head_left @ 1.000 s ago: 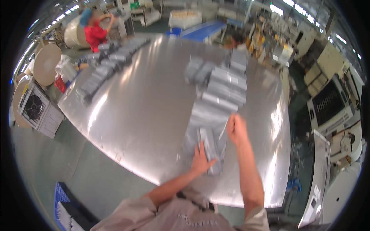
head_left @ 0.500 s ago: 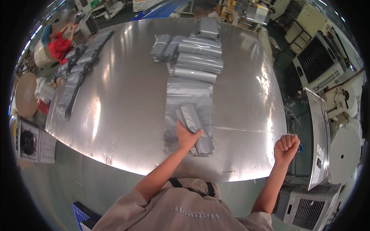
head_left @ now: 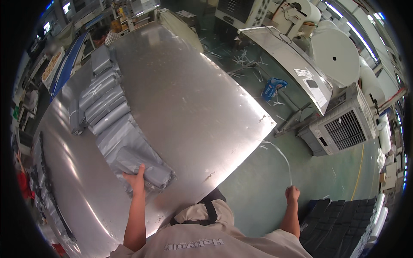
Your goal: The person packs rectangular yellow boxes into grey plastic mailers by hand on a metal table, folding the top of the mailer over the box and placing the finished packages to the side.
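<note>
My left hand [head_left: 137, 182] grips a folded roll of grey plastic bags [head_left: 157, 173], its thumb over the top and its other fingers partly hidden. Beneath that roll lies a flat stack of grey plastic bags [head_left: 121, 139] on the metal table [head_left: 180, 94]. Out to the right, beyond the table edge, my right hand [head_left: 292, 193] is closed on a thin clear plastic strip [head_left: 284, 155]. The strip curves up from the fist towards the table's right corner. Several more grey rolls [head_left: 105, 105] lie in a row beyond the flat bags.
A second row of dark grey bags [head_left: 47, 185] lies along the table's left side. To the right stand an air cooler [head_left: 344, 129], a side table [head_left: 282, 56] and a large white roll [head_left: 337, 53]. Black stacked material [head_left: 337, 228] is at the lower right.
The view has turned to the right. My right hand has moved from the table's right edge out over the floor, with the strip trailing. My left hand stays on the grey roll.
</note>
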Tool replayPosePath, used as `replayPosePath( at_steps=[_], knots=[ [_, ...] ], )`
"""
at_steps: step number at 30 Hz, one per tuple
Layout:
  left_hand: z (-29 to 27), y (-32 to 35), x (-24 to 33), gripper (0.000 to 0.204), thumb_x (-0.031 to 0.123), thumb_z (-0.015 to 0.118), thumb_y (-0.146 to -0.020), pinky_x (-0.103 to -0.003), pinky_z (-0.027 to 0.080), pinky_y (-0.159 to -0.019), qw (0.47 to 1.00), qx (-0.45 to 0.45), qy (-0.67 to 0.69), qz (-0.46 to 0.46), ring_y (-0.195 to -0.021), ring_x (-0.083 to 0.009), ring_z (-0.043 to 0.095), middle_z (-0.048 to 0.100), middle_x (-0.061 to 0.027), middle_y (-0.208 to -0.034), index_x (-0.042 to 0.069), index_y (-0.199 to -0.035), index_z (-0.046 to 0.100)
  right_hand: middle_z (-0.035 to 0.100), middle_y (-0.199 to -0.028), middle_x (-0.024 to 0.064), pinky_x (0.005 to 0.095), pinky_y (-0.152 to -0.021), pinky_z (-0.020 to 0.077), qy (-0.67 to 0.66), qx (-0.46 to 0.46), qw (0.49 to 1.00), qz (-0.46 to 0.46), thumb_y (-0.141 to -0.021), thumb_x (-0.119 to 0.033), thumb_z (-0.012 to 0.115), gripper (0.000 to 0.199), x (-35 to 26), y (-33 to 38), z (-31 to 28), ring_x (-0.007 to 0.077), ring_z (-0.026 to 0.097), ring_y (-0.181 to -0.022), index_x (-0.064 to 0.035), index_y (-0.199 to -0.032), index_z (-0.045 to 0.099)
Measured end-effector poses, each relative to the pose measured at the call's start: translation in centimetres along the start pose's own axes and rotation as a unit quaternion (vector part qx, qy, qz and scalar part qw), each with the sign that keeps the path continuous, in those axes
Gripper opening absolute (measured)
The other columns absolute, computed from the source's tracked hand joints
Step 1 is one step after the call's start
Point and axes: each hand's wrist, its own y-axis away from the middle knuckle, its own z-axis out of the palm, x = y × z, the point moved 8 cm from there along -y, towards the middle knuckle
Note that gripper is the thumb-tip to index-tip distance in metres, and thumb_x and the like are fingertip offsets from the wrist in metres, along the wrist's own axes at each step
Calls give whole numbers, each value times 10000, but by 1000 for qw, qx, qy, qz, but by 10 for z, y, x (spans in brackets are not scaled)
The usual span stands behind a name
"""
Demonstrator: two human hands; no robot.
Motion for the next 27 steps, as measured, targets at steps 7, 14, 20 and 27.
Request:
replayPosePath(
  at_steps=[7, 14, 20, 27],
  knots=[
    [-16, -4, -16, 929, 337, 710, -796, -450, 318, -1041, 989, -23, 86, -117, -1269, -293, 356, 292, -142, -1423, 59, -1443, 105, 689, -746, 106, 377, -756, 525, 756, -121, 633, 115, -750, -273, 620, 266, 30, 61, 82, 261, 678, -795, -67, -908, 678],
    [-30, -14, -40, 687, 256, 656, -844, -459, 385, -950, 983, -74, 117, -124, -1190, -267, 429, 384, -113, -1360, 86, -1386, 269, 665, -748, 88, 353, -621, 502, 488, -323, 748, -313, -867, -271, 557, 221, -84, 202, 424, 241, 649, -680, -91, -963, 639],
    [-22, -23, -30, 718, 127, 715, -748, -369, 399, -950, 1000, -15, -24, 0, -1137, -284, 472, 446, -183, -1277, -60, -1295, 290, 464, -1293, 197, 432, -986, 394, 396, -560, 589, -427, -849, -498, 548, 678, -16, 350, 593, 385, 446, -1183, -44, -1331, 399],
    [-17, -25, -38, 673, 144, 709, -772, -384, 412, -944, 999, -10, 31, 28, -1116, -272, 491, 468, -173, -1233, -45, -1279, 309, 516, -1190, 207, 443, -866, 479, 520, -528, 543, -394, -809, -516, 577, 700, 21, 390, 645, 373, 530, -1077, -29, -1285, 416]
  ],
)
